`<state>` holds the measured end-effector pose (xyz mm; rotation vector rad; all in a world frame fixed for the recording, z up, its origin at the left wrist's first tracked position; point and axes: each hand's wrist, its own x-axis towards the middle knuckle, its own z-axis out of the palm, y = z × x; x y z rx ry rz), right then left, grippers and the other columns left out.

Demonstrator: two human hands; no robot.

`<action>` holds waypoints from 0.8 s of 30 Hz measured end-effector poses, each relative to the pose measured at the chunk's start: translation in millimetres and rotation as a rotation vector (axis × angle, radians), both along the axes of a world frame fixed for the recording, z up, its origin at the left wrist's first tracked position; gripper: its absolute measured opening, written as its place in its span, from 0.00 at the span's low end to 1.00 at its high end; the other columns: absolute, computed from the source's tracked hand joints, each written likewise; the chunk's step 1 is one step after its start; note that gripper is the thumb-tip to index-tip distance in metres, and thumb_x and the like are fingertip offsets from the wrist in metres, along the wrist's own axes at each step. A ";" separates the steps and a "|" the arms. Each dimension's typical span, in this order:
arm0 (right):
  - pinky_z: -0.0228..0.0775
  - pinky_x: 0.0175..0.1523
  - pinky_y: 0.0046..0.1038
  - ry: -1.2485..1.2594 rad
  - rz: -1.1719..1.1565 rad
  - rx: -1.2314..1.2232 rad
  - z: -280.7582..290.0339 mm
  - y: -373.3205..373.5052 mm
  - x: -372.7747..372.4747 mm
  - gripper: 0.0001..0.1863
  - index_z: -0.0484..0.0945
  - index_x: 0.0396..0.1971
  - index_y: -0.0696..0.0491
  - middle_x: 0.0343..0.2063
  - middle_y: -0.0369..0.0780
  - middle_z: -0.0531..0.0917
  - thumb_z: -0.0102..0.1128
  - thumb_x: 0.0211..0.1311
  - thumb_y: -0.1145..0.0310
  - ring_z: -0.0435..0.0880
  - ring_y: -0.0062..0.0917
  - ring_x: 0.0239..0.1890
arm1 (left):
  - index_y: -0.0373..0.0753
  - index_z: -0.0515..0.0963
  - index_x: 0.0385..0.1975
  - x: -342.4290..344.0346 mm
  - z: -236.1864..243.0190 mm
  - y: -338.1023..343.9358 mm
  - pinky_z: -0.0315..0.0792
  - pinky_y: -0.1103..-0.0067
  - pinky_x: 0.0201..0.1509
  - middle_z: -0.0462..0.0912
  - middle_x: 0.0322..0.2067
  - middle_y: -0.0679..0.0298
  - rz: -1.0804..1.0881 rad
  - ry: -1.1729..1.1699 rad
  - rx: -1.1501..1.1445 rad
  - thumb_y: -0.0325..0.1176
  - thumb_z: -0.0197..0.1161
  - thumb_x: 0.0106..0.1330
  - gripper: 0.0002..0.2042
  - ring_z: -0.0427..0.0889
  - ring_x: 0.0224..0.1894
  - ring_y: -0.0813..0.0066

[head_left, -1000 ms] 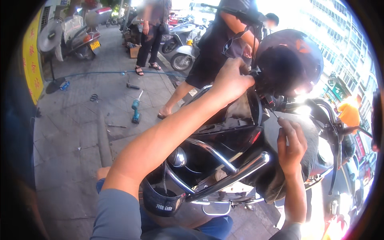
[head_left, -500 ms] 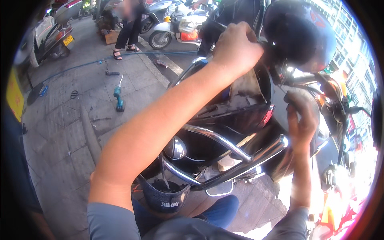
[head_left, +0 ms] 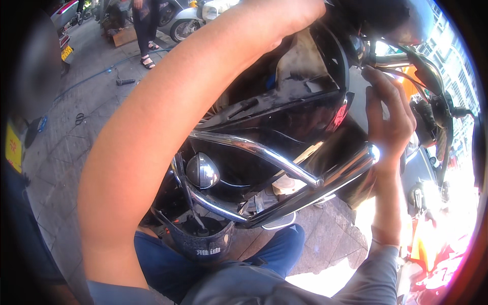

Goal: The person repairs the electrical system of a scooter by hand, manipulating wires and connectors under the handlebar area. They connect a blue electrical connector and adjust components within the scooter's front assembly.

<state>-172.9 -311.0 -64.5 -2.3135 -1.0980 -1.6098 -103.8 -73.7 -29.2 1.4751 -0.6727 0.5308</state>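
L hand (head_left: 306,12) is partly cut off up top, so can't tell its grip. R hand (head_left: 391,104) is half curled nr the handlebar (head_left: 443,109); can't tell if it's gripping sth. Blk scooter (head_left: 300,119) is right in front.

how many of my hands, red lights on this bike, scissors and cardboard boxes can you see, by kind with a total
Hands: 2 (left hand, right hand)
Red light: 1
Scissors: 1
Cardboard box: 1
Total: 5
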 end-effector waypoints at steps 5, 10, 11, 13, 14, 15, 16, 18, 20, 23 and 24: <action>0.77 0.46 0.24 0.152 0.020 0.032 6.7 -13.5 -2.7 0.16 0.84 0.48 0.57 0.40 0.41 0.88 0.62 0.60 0.83 0.87 0.25 0.39 | 0.31 0.78 0.34 -5.4 7.7 1.3 0.71 0.72 0.38 0.80 0.28 0.59 0.018 0.031 0.039 0.23 0.62 0.57 0.06 0.78 0.33 0.69; 0.77 0.51 0.27 0.116 0.053 0.006 16.1 -15.6 -10.7 0.17 0.84 0.49 0.58 0.43 0.42 0.87 0.61 0.60 0.85 0.87 0.30 0.44 | 0.32 0.82 0.34 23.7 0.5 -5.4 0.75 0.72 0.42 0.84 0.30 0.56 0.080 0.067 0.005 0.26 0.65 0.57 0.07 0.83 0.35 0.64; 0.77 0.53 0.28 0.034 0.054 -0.030 10.6 -15.3 -8.6 0.17 0.83 0.50 0.58 0.44 0.43 0.87 0.61 0.61 0.85 0.87 0.31 0.46 | 0.32 0.83 0.33 22.7 -3.5 -8.8 0.76 0.69 0.45 0.86 0.32 0.52 0.101 0.033 -0.022 0.26 0.66 0.55 0.07 0.86 0.39 0.58; 0.77 0.52 0.29 -0.010 0.067 0.001 2.6 -13.5 -5.8 0.17 0.84 0.49 0.57 0.44 0.44 0.86 0.61 0.60 0.86 0.87 0.33 0.46 | 0.32 0.81 0.36 4.6 0.2 -7.3 0.73 0.72 0.46 0.83 0.35 0.57 0.128 0.029 0.016 0.26 0.67 0.57 0.08 0.80 0.41 0.67; 0.77 0.50 0.30 -0.018 0.071 0.021 1.1 -13.3 -6.3 0.18 0.84 0.48 0.58 0.43 0.44 0.86 0.61 0.59 0.87 0.86 0.34 0.45 | 0.32 0.81 0.38 5.7 0.6 -9.1 0.72 0.72 0.49 0.82 0.38 0.57 0.123 0.036 0.059 0.28 0.67 0.58 0.10 0.78 0.46 0.68; 0.78 0.49 0.30 -0.031 0.086 0.042 2.1 -10.0 -6.0 0.18 0.84 0.47 0.58 0.42 0.44 0.85 0.62 0.57 0.88 0.86 0.35 0.43 | 0.32 0.80 0.39 3.1 3.2 -6.5 0.71 0.72 0.53 0.81 0.42 0.57 0.129 0.038 0.102 0.29 0.67 0.58 0.11 0.77 0.51 0.68; 0.77 0.47 0.30 -0.025 0.100 0.031 4.0 -6.8 -6.9 0.19 0.84 0.47 0.57 0.43 0.44 0.86 0.62 0.55 0.88 0.86 0.34 0.43 | 0.33 0.79 0.40 -1.1 5.4 -4.1 0.71 0.74 0.51 0.80 0.39 0.61 0.144 0.055 0.131 0.29 0.66 0.59 0.11 0.77 0.47 0.70; 0.77 0.47 0.29 -0.007 0.114 -0.042 12.4 -5.1 -7.0 0.19 0.84 0.47 0.57 0.43 0.43 0.86 0.62 0.54 0.88 0.86 0.34 0.42 | 0.34 0.79 0.40 0.4 6.5 -0.5 0.71 0.75 0.49 0.80 0.37 0.62 0.089 0.098 0.102 0.28 0.66 0.59 0.11 0.78 0.44 0.72; 0.77 0.43 0.30 -0.104 0.109 -0.115 23.0 -7.3 -10.6 0.21 0.84 0.47 0.59 0.41 0.44 0.86 0.64 0.51 0.87 0.86 0.36 0.39 | 0.35 0.79 0.39 5.3 4.9 -1.7 0.71 0.77 0.45 0.80 0.33 0.64 0.049 0.114 0.080 0.28 0.65 0.60 0.09 0.78 0.39 0.74; 0.78 0.39 0.32 -0.254 0.183 -0.121 25.1 -8.1 -28.5 0.21 0.84 0.46 0.61 0.38 0.46 0.85 0.65 0.48 0.87 0.85 0.38 0.36 | 0.35 0.79 0.38 4.4 6.0 1.8 0.71 0.77 0.43 0.80 0.32 0.64 0.051 0.109 0.090 0.27 0.64 0.60 0.08 0.78 0.37 0.75; 0.77 0.35 0.32 -0.258 0.219 -0.167 26.2 -6.6 -36.5 0.22 0.85 0.44 0.62 0.37 0.47 0.85 0.67 0.43 0.87 0.84 0.37 0.32 | 0.36 0.78 0.37 5.6 5.8 3.6 0.71 0.77 0.42 0.80 0.31 0.64 0.030 0.107 0.066 0.27 0.63 0.60 0.06 0.78 0.36 0.75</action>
